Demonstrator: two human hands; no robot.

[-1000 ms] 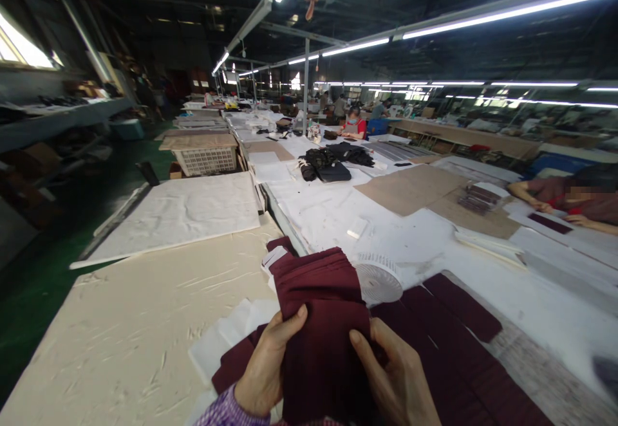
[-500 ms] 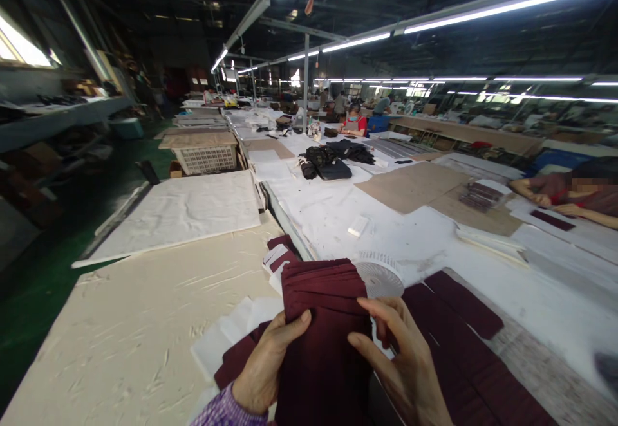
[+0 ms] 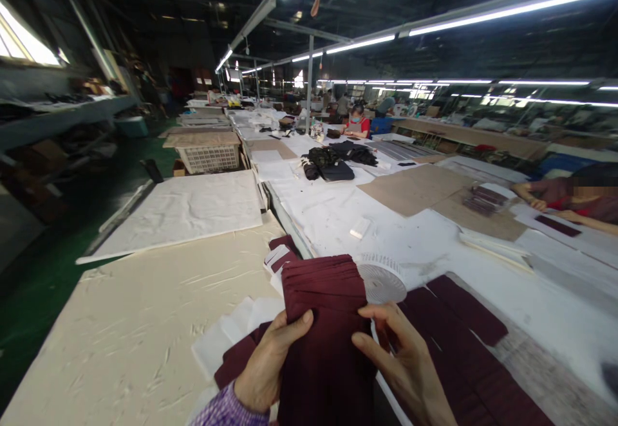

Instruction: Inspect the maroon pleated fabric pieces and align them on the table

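Note:
My left hand [image 3: 270, 355] grips a stack of maroon fabric pieces [image 3: 326, 336] by its left side, thumb on top and fingers behind it. The upper ends of the pieces are fanned in thin layers. At the stack's right edge is my right hand [image 3: 403, 355], its thumb and forefinger apart; the fingertips overlap the cloth, and whether they press on it is unclear. Beside my left wrist, more maroon pieces [image 3: 239, 355] lie with white sheets [image 3: 217, 336]. Flat maroon panels [image 3: 473, 355] lie to the right of my right hand.
A white round fan [image 3: 381, 279] stands just beyond the stack. Black cloth bundles [image 3: 333, 159] lie farther along the white table [image 3: 309, 204]. A cream-covered table [image 3: 145, 323] is at left. One co-worker [image 3: 574, 201] sits at right, another [image 3: 358, 123] farther off.
The view has shifted slightly. Both hands keep nearly the same place on the maroon stack, with the right fingers still at its right edge.

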